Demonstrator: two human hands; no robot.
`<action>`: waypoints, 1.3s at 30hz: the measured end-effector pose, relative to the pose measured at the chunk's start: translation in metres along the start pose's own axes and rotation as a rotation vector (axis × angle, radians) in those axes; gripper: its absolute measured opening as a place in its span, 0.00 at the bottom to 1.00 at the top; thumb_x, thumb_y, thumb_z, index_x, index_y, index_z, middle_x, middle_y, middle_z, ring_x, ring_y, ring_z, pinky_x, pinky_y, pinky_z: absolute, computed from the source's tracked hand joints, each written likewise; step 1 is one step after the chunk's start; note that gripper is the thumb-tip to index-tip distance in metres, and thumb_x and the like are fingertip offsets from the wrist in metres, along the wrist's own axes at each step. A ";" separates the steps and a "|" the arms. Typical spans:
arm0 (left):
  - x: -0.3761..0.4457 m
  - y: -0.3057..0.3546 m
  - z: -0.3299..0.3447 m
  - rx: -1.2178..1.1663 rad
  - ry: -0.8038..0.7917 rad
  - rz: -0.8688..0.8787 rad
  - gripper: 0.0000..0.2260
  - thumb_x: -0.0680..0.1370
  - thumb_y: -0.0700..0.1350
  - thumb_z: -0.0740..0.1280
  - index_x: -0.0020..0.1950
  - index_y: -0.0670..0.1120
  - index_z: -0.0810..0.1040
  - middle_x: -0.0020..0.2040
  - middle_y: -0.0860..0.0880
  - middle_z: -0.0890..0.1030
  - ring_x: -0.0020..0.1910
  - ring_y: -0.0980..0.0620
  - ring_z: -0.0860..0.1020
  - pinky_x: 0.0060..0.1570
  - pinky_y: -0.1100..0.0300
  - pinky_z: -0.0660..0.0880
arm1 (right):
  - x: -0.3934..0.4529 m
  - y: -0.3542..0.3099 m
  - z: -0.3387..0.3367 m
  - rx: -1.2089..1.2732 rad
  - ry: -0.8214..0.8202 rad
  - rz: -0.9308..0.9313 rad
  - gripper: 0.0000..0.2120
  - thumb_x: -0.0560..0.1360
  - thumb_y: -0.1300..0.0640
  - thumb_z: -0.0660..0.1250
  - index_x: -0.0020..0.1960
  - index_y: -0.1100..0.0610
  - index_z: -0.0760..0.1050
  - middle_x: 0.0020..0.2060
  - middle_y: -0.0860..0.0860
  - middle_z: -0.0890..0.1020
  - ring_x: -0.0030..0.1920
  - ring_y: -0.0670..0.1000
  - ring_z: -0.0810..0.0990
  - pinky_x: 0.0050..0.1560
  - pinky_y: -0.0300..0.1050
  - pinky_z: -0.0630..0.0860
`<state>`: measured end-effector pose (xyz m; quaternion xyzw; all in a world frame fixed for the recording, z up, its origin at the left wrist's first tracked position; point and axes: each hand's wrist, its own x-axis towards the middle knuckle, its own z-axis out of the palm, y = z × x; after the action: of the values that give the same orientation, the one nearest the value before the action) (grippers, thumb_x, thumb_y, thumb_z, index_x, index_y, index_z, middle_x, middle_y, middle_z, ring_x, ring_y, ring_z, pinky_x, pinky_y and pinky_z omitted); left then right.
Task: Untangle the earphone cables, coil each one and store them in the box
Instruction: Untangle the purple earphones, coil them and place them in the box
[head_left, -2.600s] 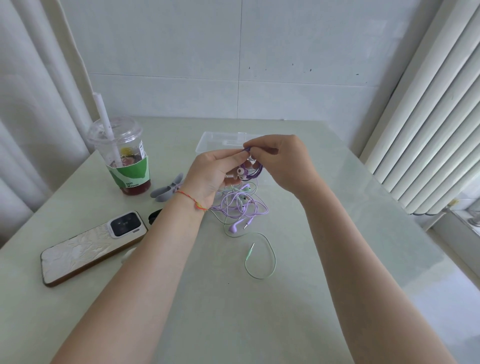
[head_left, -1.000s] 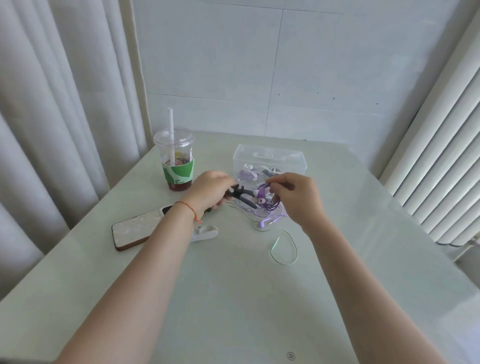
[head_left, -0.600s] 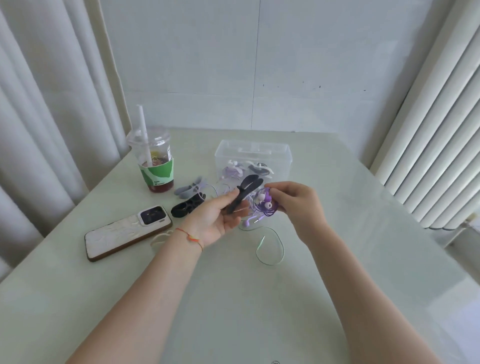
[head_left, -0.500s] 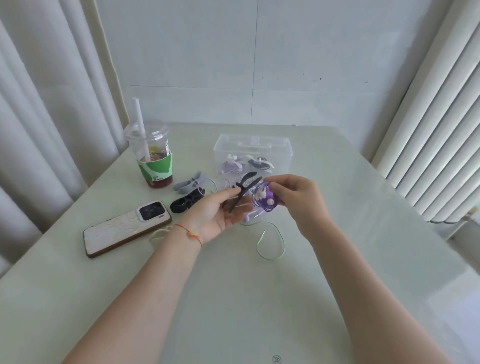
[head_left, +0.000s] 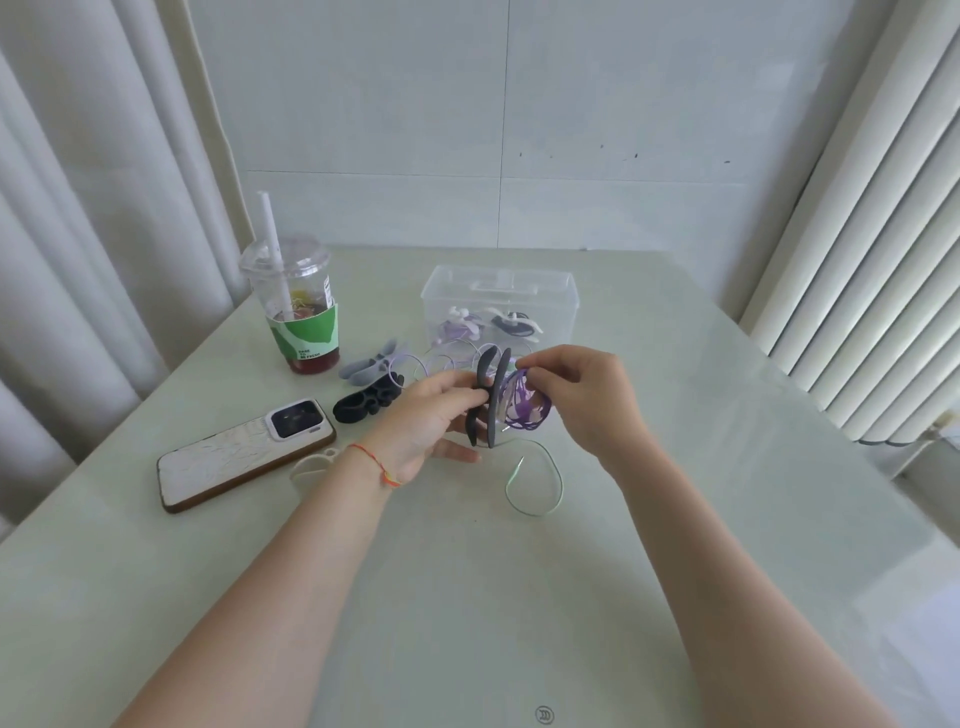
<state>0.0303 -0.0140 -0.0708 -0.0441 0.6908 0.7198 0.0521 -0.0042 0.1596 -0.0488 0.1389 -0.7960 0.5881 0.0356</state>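
My right hand (head_left: 576, 400) pinches a coiled purple earphone cable (head_left: 527, 408) above the table. Right beside the coil, my left hand (head_left: 431, 415) holds a dark grey cable clip (head_left: 488, 397) upright, its two arms spread apart. A loose light green cable (head_left: 537, 483) loops on the table below my hands. Pale lilac cable loops (head_left: 441, 361) lie behind my hands. The clear plastic box (head_left: 498, 283) stands further back and holds coiled earphones in clips.
An iced drink cup with a straw (head_left: 298, 312) stands at the back left. A phone (head_left: 244, 454) lies at the left. A black clip (head_left: 369, 402), a grey clip (head_left: 371, 364) and a white clip (head_left: 311, 465) lie near it. Curtains hang on both sides.
My left hand picked up the dark grey clip from the table and brought it up against the purple coil. My right hand kept hold of the coil.
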 end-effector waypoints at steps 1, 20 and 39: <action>-0.001 0.000 0.001 0.019 0.014 0.013 0.07 0.80 0.41 0.63 0.55 0.46 0.80 0.39 0.47 0.80 0.34 0.53 0.78 0.32 0.55 0.79 | 0.000 -0.001 -0.001 -0.024 0.001 -0.021 0.09 0.74 0.69 0.66 0.46 0.60 0.83 0.34 0.52 0.83 0.28 0.41 0.78 0.34 0.29 0.72; -0.007 -0.001 0.008 0.253 -0.104 0.077 0.12 0.79 0.34 0.60 0.58 0.47 0.75 0.38 0.41 0.75 0.35 0.44 0.74 0.23 0.60 0.70 | -0.001 -0.003 -0.004 0.177 -0.011 0.006 0.11 0.75 0.68 0.66 0.43 0.56 0.82 0.35 0.53 0.84 0.35 0.48 0.83 0.45 0.45 0.82; -0.014 0.000 0.009 -0.093 -0.334 -0.077 0.16 0.71 0.34 0.67 0.53 0.49 0.85 0.50 0.41 0.79 0.44 0.49 0.81 0.35 0.64 0.77 | 0.004 0.010 -0.012 0.397 -0.036 0.295 0.08 0.77 0.68 0.64 0.53 0.66 0.80 0.42 0.60 0.83 0.38 0.53 0.83 0.38 0.43 0.82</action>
<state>0.0442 -0.0048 -0.0680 0.0470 0.6365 0.7457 0.1915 -0.0120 0.1728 -0.0540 0.0359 -0.6768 0.7293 -0.0930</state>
